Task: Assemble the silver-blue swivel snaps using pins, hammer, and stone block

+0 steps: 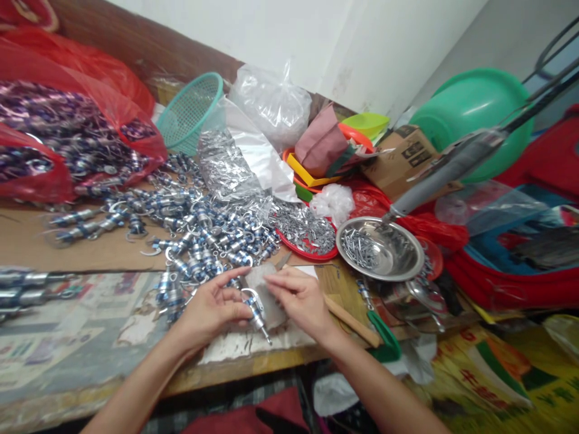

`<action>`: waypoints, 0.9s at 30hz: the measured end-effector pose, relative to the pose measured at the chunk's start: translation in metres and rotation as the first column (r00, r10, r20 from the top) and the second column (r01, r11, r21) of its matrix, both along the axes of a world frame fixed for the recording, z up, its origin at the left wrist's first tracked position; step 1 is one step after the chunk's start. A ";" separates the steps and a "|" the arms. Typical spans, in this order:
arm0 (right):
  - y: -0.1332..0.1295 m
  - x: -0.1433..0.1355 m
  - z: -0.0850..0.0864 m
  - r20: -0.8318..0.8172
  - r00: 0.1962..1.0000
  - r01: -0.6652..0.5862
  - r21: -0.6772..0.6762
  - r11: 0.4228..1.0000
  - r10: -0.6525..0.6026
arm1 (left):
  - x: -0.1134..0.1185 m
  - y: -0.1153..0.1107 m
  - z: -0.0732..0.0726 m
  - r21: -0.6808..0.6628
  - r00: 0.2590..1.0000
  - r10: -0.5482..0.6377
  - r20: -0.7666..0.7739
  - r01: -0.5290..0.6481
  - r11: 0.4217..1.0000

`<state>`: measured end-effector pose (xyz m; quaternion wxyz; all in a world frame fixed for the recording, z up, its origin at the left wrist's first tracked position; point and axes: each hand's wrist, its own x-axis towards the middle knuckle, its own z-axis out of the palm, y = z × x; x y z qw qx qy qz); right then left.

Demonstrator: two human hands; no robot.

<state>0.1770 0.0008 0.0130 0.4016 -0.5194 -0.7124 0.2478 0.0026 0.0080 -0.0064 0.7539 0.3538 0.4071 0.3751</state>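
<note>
My left hand [222,305] holds a small silver and blue metal fitting [256,308] with a hook at its upper end, thumb and fingers closed on it. Its thin tip points down toward the table's front edge. Close on the right, my right hand [301,296] is pinched, fingertips near the hook; whatever lies between them is too small to make out. Beneath both hands is a greyish block [270,304]. A large heap of similar fittings [212,232] lies just beyond my left hand.
Behind stand a red dish of small metal strips [312,232], a steel bowl [407,256] and a teal basket [192,114]. Red bags [113,78] hold more fittings at left. A wooden handle [355,322] and green tool [386,343] lie right of my right hand.
</note>
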 end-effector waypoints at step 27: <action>-0.078 0.045 0.021 0.494 0.868 -0.054 0.187 0.981 -0.046 | 0.002 -0.001 0.001 0.031 0.998 0.060 -0.029 -0.060 0.998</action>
